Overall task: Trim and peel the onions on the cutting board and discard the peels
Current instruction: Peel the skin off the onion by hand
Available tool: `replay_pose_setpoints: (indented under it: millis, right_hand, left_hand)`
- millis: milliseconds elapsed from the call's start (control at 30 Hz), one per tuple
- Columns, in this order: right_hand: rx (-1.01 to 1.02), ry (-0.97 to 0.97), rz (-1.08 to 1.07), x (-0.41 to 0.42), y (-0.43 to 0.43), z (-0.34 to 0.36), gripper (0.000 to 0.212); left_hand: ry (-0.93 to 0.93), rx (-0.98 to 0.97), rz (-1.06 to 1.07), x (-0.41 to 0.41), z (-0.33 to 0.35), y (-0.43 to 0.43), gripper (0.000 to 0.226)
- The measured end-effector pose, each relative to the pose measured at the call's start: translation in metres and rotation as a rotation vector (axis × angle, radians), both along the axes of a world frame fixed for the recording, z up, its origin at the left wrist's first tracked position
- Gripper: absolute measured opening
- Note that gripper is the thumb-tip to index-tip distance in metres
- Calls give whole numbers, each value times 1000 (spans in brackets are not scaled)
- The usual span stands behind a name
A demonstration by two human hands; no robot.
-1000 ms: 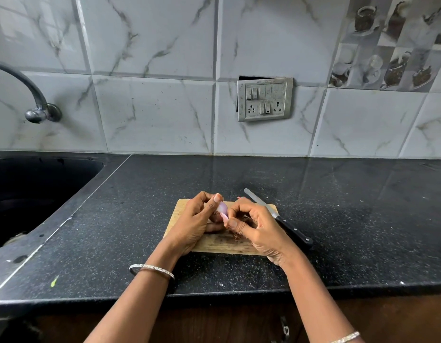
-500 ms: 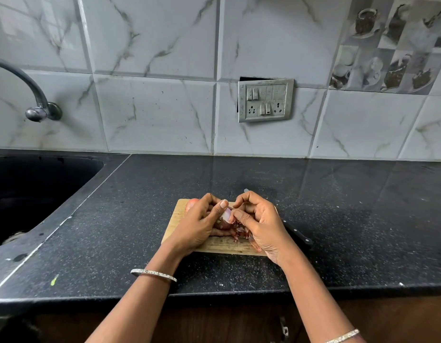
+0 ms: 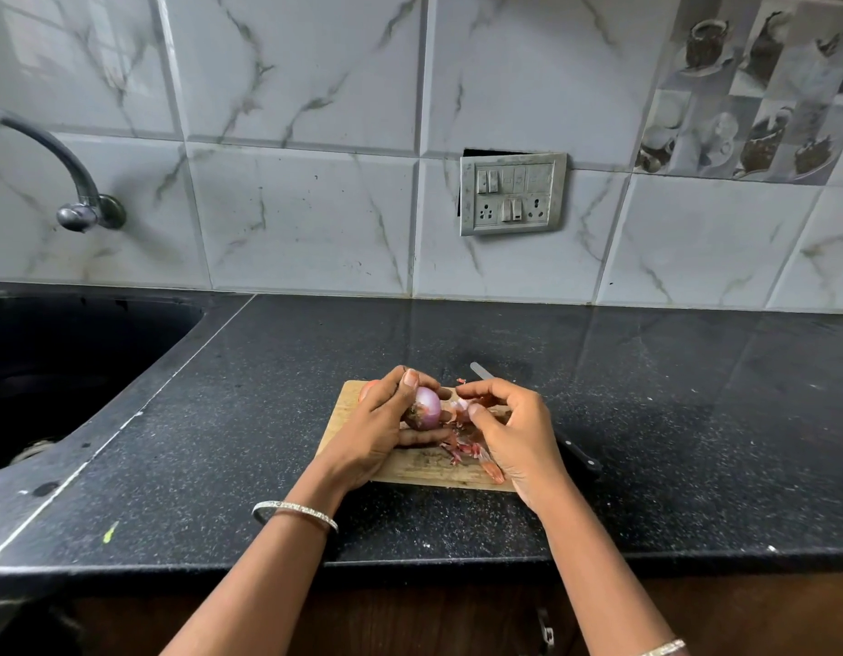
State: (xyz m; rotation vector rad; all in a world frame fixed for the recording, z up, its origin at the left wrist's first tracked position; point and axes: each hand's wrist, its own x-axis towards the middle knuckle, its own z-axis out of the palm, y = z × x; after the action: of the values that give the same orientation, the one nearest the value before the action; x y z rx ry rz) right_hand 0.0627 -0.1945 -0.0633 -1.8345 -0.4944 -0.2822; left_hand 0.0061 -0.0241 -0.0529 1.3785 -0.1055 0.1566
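Note:
A small purple onion [image 3: 428, 405] is gripped by my left hand [image 3: 384, 426] just above the wooden cutting board [image 3: 424, 468]. To its right, my right hand [image 3: 514, 430] pinches a strip of pink peel [image 3: 458, 407] that still touches the onion. Loose reddish peels [image 3: 464, 449] lie on the board under both hands. Behind my left hand, a second onion [image 3: 368, 388] peeks out at the board's far left corner. A black-handled knife [image 3: 578, 454] lies along the board's right side, mostly hidden by my right hand.
The board sits on a black speckled counter [image 3: 670, 419]. A dark sink [image 3: 69, 366] with a tap [image 3: 74, 182] lies at the left. A switch plate [image 3: 511, 194] is on the tiled wall behind.
My hands have drawn apart. The right hand has pulled a strip of peel away to the right, and more of the onion's purple surface shows in the left hand.

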Motion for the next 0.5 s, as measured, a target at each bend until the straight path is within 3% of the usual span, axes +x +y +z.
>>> replay_pose_setpoints:
  millis: [67,200,333,433,500]
  right_hand:
    - [-11,-21,8,-3,0,3,24]
    - [8,-58,74,-6,0,5,21]
    - [-17,-117,156,-11,-1,10,27]
    - [-69,-211,213,-13,-2,13,26]
    - [-56,-239,209,-12,-1,11,24]
  left_hand:
    - [29,-26,-4,1,1,0,47]
    - [2,-34,-46,-1,1,0,27]
    - [46,-97,-51,2,0,3,31]
    - [35,-56,-98,-1,5,1,17]
    - [12,-7,-147,-3,6,1,34]
